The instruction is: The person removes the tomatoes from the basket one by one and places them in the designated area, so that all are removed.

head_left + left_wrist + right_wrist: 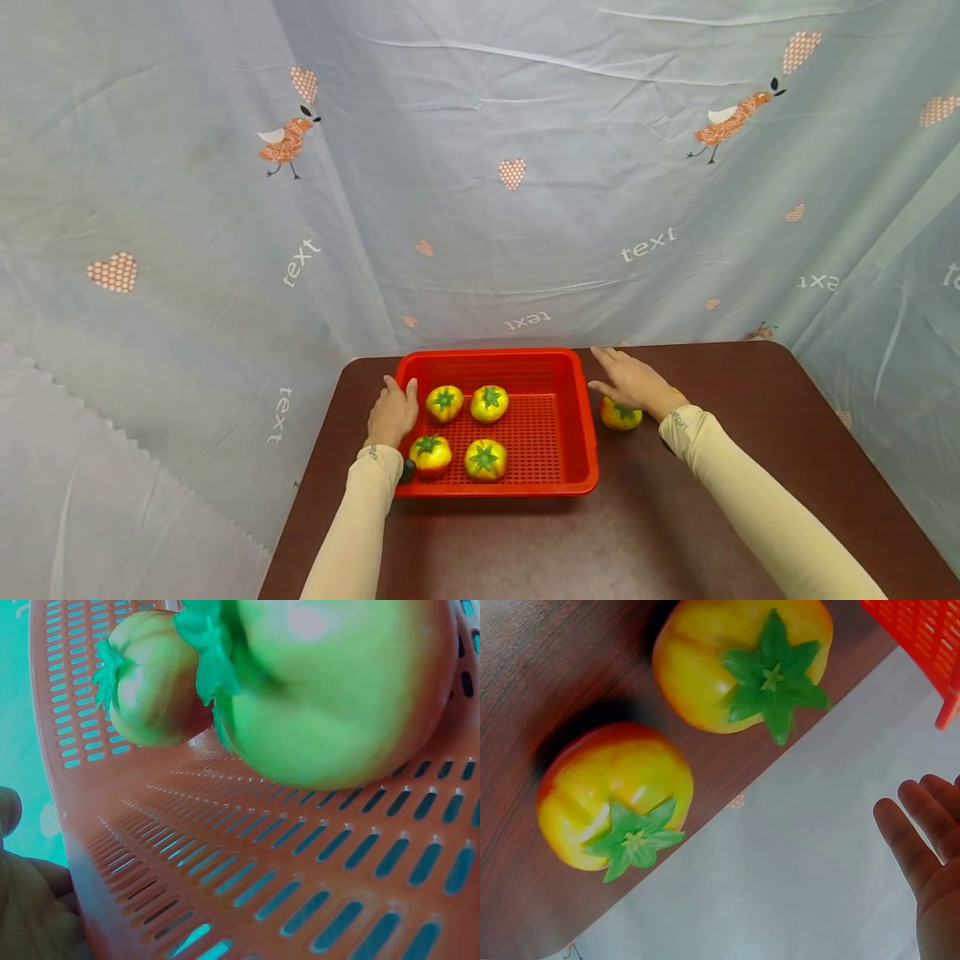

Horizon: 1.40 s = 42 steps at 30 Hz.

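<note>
While the right hand [633,385] hangs between two and three o'clock of the red perforated basket [495,490], its fingers stretch nearly straight and hold nothing; the left hand [392,412] lies at nine o'clock, fingers extended, gripping nothing that shows, though whether it touches the rim I cannot tell. Outside, near three o'clock, two loose yellow-red tomatoes [615,802] [739,667] rest slightly apart on the brown table [525,542], partly hidden by the right wrist in the head view. The step in hand looks like a reach beside them; picking one up would call for drawing that hand nearer and curling its fingers round the fruit. Inside the basket sit four tomatoes, at roughly half past six [486,460], eight [431,456], ten [445,403] and twelve [489,402], leaving its three o'clock side bare.
</note>
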Motion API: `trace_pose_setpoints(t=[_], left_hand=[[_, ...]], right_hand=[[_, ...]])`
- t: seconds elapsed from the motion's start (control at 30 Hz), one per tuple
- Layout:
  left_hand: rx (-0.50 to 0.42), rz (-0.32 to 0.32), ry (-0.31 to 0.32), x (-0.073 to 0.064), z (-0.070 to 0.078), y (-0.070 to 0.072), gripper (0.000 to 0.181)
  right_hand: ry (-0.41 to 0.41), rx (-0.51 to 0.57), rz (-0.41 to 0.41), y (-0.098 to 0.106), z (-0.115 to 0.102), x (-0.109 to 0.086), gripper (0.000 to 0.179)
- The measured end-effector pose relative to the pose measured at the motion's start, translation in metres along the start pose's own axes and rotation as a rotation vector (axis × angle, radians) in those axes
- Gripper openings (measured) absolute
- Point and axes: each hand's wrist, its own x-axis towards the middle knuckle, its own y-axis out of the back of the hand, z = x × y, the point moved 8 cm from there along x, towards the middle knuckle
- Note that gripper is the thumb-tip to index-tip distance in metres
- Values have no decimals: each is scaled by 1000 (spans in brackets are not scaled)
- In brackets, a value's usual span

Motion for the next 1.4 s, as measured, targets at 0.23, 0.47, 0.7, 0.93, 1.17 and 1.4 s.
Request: trace_pose_setpoints(t=[0.23,0.47,0.7,0.93,1.17,1.4], left_hand=[[4,0,-4,1,1,0,76],[2,1,-6,0,-1,1,75],[-5,4,-3,-1,-1,1,75],[-10,24,-12,-2,2,5,75],[1,25,-15,-2,4,6,73],[-11,26,-5,-3,2,5,74]], right_hand=[[18,7,14,1,-7,2,71],[7,22,-14,0,-14,6,72],[18,10,-6,1,-20,8,71],[32,-10,29,3,-22,11,70],[43,-14,29,0,-24,15,70],[57,-19,17,-3,-31,19,68]])
